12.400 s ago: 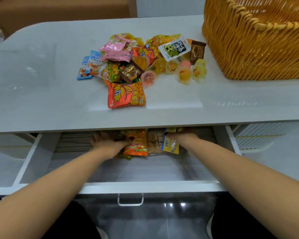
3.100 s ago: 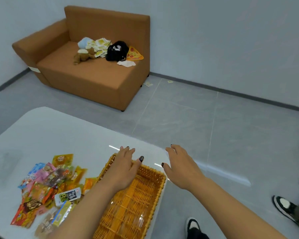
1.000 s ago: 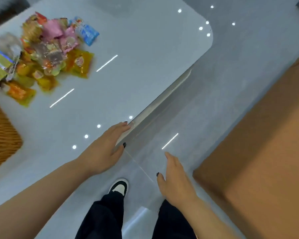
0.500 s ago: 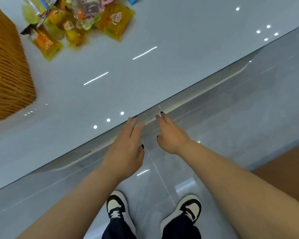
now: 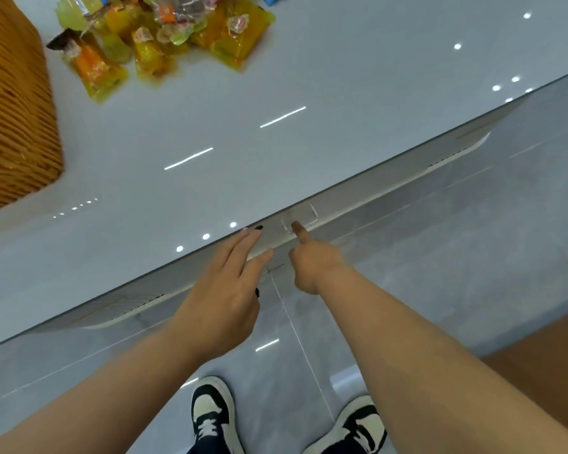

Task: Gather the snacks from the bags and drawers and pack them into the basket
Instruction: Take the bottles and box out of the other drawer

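A heap of snack packets (image 5: 164,37), mostly yellow and orange, lies on the white table (image 5: 276,158) at the top left. The wicker basket (image 5: 14,109) stands at the left edge, only its side showing. Below the table's near edge runs a closed white drawer front (image 5: 391,188) with a clear handle (image 5: 305,214). My right hand (image 5: 312,260) has its index finger in that handle, the other fingers curled in. My left hand (image 5: 223,296) lies flat beside it, straight fingertips touching the table edge.
I stand close to the table on a grey tiled floor; my black-and-white shoes (image 5: 214,417) show below. A brown piece of furniture (image 5: 554,348) sits at the lower right, close behind my right arm.
The view has drawn nearer to the table edge. My right hand has curled its fingers and put its index finger to the drawer handle. My left hand has slid up to the edge.
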Demonstrator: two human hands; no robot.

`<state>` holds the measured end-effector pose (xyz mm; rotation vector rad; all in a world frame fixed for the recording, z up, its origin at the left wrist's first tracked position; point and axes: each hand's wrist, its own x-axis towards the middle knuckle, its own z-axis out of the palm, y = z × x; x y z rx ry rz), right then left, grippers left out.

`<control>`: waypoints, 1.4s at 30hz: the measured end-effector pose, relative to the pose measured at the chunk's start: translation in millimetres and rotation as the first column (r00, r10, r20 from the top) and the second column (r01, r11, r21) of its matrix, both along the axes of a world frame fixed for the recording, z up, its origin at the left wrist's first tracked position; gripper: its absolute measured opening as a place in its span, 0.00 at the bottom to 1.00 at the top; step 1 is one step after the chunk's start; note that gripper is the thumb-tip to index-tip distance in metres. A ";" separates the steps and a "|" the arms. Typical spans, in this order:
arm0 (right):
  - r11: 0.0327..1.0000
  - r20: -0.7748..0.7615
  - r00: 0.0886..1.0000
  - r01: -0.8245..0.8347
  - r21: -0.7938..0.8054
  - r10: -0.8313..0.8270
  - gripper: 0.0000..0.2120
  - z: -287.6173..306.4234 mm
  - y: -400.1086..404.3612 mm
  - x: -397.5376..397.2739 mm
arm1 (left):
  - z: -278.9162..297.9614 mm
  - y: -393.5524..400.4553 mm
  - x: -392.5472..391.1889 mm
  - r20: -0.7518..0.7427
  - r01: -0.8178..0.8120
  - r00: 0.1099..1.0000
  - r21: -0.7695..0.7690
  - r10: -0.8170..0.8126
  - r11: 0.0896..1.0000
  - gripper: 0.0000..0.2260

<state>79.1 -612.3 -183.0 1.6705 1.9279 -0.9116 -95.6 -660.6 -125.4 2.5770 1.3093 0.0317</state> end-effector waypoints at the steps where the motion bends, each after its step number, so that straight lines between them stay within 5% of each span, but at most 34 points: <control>1: 1.000 -0.008 1.000 -0.009 0.011 0.009 0.25 2.6 -2.8 1.5 | -1.7 0.7 0.5 -0.020 0.002 1.000 0.006 -0.002 1.000 0.28; 4: 0.998 -0.006 0.998 -0.059 0.014 0.059 0.16 13.3 -20.8 10.9 | -1.6 0.0 2.6 0.000 -0.058 0.998 -0.028 0.058 0.998 0.29; 7: 0.994 -0.049 0.993 -0.103 0.029 0.104 0.17 16.7 -41.5 24.3 | 4.0 -2.6 5.0 0.031 -0.146 0.988 -0.080 0.149 0.986 0.29; 11: 0.957 -0.446 0.877 0.262 0.128 -0.181 0.14 44.2 -63.3 37.8 | 11.9 -2.4 13.6 -0.119 -0.403 0.915 -0.277 0.385 0.872 0.30; 13: 0.859 -0.553 0.820 0.384 0.338 -0.148 0.12 57.7 -73.9 45.0 | 11.2 -8.3 18.3 -0.173 -0.429 0.903 -0.432 0.394 0.794 0.25; 16: 0.754 -0.456 0.888 0.261 0.603 0.057 0.19 61.0 -82.4 54.5 | 11.3 -24.6 25.5 -0.127 -0.344 0.938 -0.455 0.322 0.822 0.20; 21: 0.907 -0.298 0.940 -0.025 0.421 0.165 0.23 48.9 -89.6 70.4 | 8.0 -44.0 27.3 -0.145 -0.285 0.959 -0.477 0.245 0.831 0.19; 24: 0.912 -0.305 0.942 -0.005 0.410 0.143 0.16 41.8 -95.2 78.7 | 6.4 -52.5 26.9 -0.132 -0.233 0.972 -0.488 0.193 0.841 0.18; 29: 0.952 -0.316 0.948 0.075 0.298 0.024 0.24 49.0 -110.6 79.4 | 3.2 -59.4 25.5 -0.081 -0.213 0.975 -0.597 0.206 0.773 0.13; 33: 0.954 -0.393 0.915 0.195 0.227 -0.093 0.12 60.2 -108.1 65.8 | -21.2 -29.8 12.7 -0.127 -0.475 0.829 -0.675 0.545 0.565 0.10; 36: 0.955 -0.451 0.887 0.215 0.204 -0.103 0.12 63.6 -91.1 33.6 | -32.4 -10.3 -1.8 -0.161 -0.593 0.704 -0.668 0.691 0.449 0.11; 39: 0.985 -0.356 0.934 0.073 0.157 -0.013 0.20 51.5 -72.2 -3.1 | -37.7 -6.3 -18.2 -0.230 -0.644 0.703 -0.606 0.673 0.466 0.19; 42: 0.970 -0.105 0.971 -0.201 0.138 0.217 0.25 35.9 -61.6 -33.7 | -37.5 -12.7 -38.3 -0.285 -0.709 0.667 -0.527 0.688 0.469 0.25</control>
